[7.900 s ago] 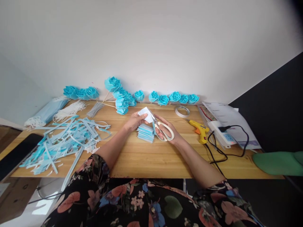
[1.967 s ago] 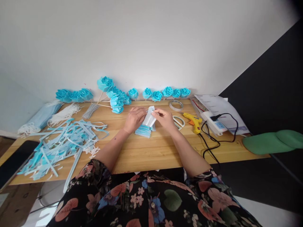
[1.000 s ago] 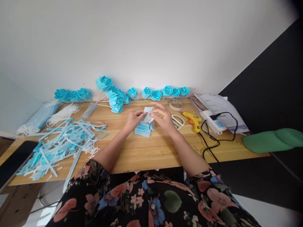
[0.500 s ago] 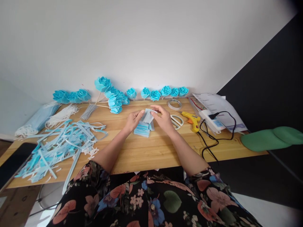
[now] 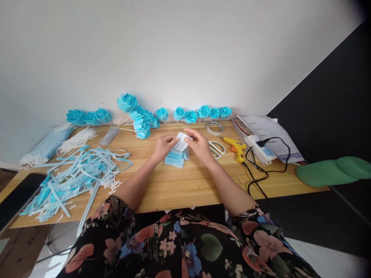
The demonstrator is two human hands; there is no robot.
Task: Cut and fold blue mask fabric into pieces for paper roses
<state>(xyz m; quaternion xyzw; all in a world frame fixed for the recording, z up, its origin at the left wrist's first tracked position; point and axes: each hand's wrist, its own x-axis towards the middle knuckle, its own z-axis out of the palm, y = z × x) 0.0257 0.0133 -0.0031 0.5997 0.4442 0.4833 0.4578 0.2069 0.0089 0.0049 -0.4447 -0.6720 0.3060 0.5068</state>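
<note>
Between both hands is a small whitish piece of mask fabric [image 5: 182, 142], held up over the table. My left hand [image 5: 166, 146] pinches its left edge between thumb and fingers. On the other side, my right hand [image 5: 199, 144] grips the right edge, thumb in front. Just beneath lies a stack of folded light-blue mask pieces [image 5: 174, 159], its upper part hidden by the held piece. White-handled scissors [image 5: 217, 150] rest right beside my right hand, their blades hidden behind it.
Blue fabric flowers [image 5: 204, 112] line the wall. Cut strips [image 5: 78, 177], face masks [image 5: 50, 144], white ear loops [image 5: 77, 141] and a phone [image 5: 21, 197] lie left. To the right are a tape roll [image 5: 214, 128], yellow glue gun [image 5: 237, 148], power strip [image 5: 262, 150] and green bottle [image 5: 327, 173].
The held piece has tilted and looks whiter and more spread out between my fingers. Both hands stay nearly in place. The view has shifted very slightly.
</note>
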